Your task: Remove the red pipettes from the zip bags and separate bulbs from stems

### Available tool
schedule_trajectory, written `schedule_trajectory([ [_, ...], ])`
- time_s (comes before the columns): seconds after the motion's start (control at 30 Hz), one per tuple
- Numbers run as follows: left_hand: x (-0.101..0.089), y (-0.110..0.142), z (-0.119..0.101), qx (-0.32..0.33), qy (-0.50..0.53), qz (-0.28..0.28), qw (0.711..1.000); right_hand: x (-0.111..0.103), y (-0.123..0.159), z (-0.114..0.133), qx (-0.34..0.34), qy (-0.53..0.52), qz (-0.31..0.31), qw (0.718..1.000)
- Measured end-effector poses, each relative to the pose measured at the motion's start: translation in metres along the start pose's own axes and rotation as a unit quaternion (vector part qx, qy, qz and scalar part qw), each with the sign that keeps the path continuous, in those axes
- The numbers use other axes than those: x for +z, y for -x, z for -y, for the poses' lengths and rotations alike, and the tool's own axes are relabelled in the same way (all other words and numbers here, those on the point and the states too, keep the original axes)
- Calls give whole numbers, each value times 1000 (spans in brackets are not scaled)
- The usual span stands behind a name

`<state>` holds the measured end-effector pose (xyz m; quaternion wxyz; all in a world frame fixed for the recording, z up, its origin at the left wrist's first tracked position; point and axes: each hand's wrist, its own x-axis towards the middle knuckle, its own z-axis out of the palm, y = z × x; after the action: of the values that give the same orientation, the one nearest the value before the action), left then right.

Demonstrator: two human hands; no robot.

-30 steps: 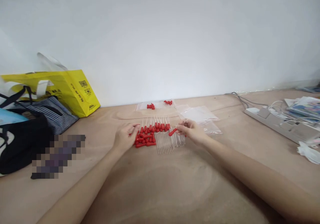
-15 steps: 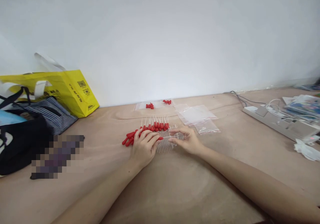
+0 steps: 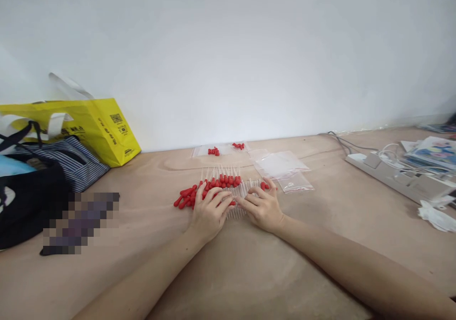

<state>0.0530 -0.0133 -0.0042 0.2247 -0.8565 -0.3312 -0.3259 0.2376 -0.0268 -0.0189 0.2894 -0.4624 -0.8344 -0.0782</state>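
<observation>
My left hand (image 3: 211, 210) is closed, with a red rubber bulb (image 3: 232, 203) at its fingertips. My right hand (image 3: 264, 208) meets it from the right, fingers bent and pressed together; whatever they hold is hidden. Beneath both hands lies a row of clear thin tubes (image 3: 238, 213). Just beyond my left hand are several droppers (image 3: 224, 179), red bulbs toward me and pale tubes pointing away. A loose pile of red bulbs (image 3: 183, 198) lies left of that hand. More red bulbs (image 3: 264, 186) show behind my right fingers.
Clear zip bags (image 3: 281, 163) lie behind my right hand. Bagged droppers with red bulbs (image 3: 213, 151) lie by the wall. At left stand a yellow bag (image 3: 110, 134) and a striped pouch (image 3: 80, 160); at right, a power strip (image 3: 384, 177) with cables and crumpled tissue (image 3: 436, 215).
My right hand has moved slightly left and down, its fingers now against my left fingertips. The clear tube between the hands is no longer visible. Red bulbs now show behind my right fingers.
</observation>
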Motion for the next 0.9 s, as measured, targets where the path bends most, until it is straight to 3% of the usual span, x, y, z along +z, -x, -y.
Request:
schedule_trajectory([
  [0.23, -5, 2, 4, 84, -50, 5, 995, 3, 5, -4, -54, 19, -20, 998],
  [0.43, -6, 4, 5, 100, -60, -3, 993, 13, 2, -7, -134, 60, -178, 973],
  [0.5, -5, 4, 5, 107, -60, -4, 992, 13, 2, -7, -144, 66, -202, 966],
  [0.9, -7, 7, 4, 150, -83, -16, 985, 7, 2, -6, -138, 30, -201, 969],
])
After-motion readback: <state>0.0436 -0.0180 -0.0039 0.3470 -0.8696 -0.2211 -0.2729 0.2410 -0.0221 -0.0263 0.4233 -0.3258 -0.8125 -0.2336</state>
